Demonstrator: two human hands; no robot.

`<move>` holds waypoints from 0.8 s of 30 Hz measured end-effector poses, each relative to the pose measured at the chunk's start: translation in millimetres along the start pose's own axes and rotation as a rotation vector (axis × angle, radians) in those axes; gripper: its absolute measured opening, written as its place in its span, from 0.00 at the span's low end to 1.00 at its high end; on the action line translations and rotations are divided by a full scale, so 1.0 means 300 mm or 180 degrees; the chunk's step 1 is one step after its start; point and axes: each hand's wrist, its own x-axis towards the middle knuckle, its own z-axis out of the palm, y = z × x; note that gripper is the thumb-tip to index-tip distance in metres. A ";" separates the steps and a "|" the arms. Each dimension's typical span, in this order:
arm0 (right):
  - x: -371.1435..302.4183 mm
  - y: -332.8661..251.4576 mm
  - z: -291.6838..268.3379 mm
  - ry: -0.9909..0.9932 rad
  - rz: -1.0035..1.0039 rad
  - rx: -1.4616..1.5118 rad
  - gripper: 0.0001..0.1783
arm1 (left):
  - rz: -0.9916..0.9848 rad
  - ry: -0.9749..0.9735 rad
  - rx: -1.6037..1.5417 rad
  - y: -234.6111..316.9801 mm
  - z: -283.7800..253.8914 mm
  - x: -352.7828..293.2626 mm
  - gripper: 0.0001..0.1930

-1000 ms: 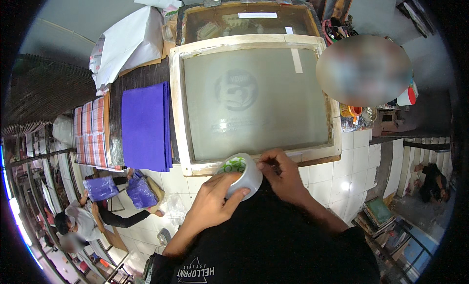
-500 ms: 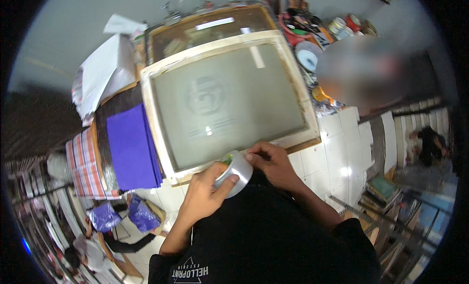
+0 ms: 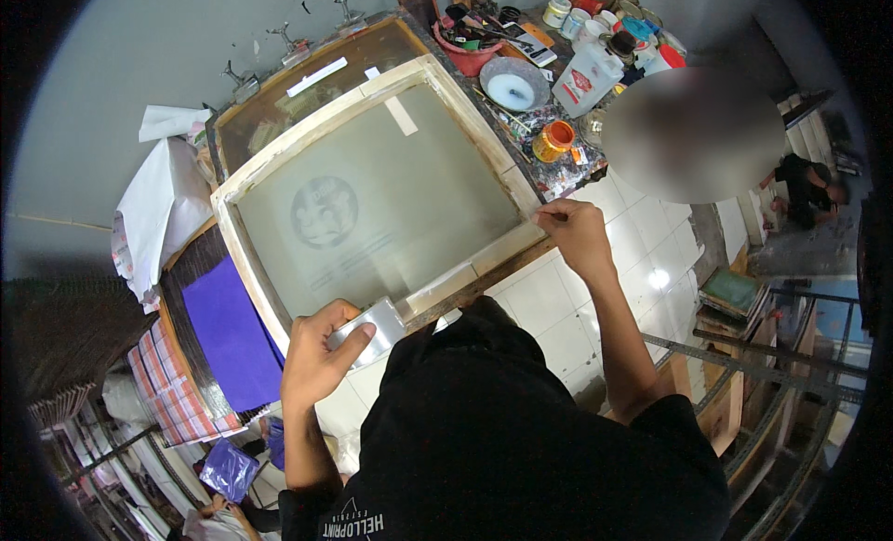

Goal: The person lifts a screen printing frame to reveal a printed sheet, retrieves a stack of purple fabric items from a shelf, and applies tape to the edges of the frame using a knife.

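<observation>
My left hand (image 3: 318, 352) is closed around a roll of silvery tape (image 3: 379, 329), thumb across its side, at the near left corner of a screen printing frame (image 3: 244, 253). At the frame's near right corner, my right hand (image 3: 575, 232) is in a pinch, apparently on the tape's loose end. Any strip between the hands is too clear to follow. Pale wooden rails surround the frame's greyish mesh (image 3: 419, 187), which bears a round design and faint lines. A pale strip (image 3: 402, 116) sticks to its far part.
Behind lies a second, brownish screen (image 3: 358, 53) with metal clamps (image 3: 244, 83). At right are an orange ink jar (image 3: 553, 141), a bowl (image 3: 514, 85) and a plastic jug (image 3: 588, 79). Purple cloth (image 3: 233, 332) lies left. Another person (image 3: 807, 187) is at far right.
My hands have moved apart: the right from the tape roll to the frame's right corner, the left leftward with the roll. The view has turned, showing more of the inks.
</observation>
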 end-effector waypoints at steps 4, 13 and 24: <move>-0.016 -0.014 0.033 0.0297 -0.0011 -0.0261 0.11 | -0.0003 0.0064 -0.0057 0.013 0.012 0.014 0.08; -0.009 0.039 0.036 0.0244 0.0363 0.0745 0.15 | -0.0166 -0.0008 -0.0159 0.005 0.010 0.011 0.08; 0.033 0.133 0.091 0.0514 0.0545 0.0463 0.17 | -0.0110 -0.0080 -0.0299 0.030 0.009 0.013 0.09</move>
